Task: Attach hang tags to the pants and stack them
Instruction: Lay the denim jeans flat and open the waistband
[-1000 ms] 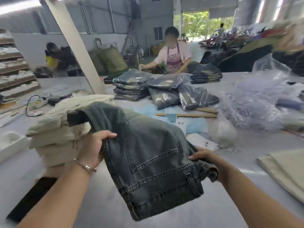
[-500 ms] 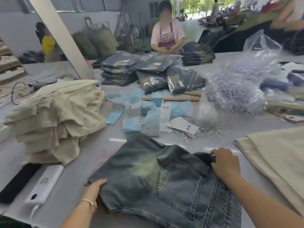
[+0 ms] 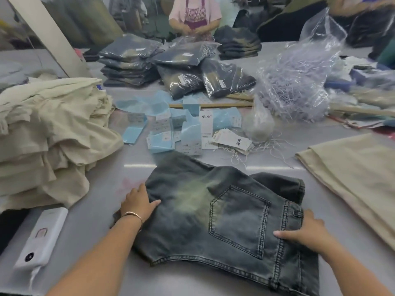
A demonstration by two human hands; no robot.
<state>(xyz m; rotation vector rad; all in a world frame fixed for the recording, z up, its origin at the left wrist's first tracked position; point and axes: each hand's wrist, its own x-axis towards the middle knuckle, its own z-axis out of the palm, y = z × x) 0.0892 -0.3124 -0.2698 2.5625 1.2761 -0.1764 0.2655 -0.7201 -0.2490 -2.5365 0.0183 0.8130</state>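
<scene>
Jeans (image 3: 224, 212) flat at 6 o'clock, untagged as far as visible. Left hand (image 3: 137, 202), right hand (image 3: 307, 231): fingers released, pressing denim. Tags (image 3: 233, 142) loose at 12; tagging, stacking pending.

Folded denim jeans (image 3: 224, 212) cut off at the bottom right corner, lower end out of view. Left edge of the denim covered by the left hand (image 3: 137, 202); fingertips tucked under the fabric, grip impossible to judge. Waistband partly hidden beneath the right hand (image 3: 307, 231). Cream garment stack (image 3: 49, 133) cropped by the left edge. Beige fabric (image 3: 354, 180) running off the right edge. Print on the hang tags (image 3: 233, 142) too small to read. Person in a patterned apron (image 3: 195, 16) cut off above the shoulders by the top edge. Background sacks and dark piles blurred.
</scene>
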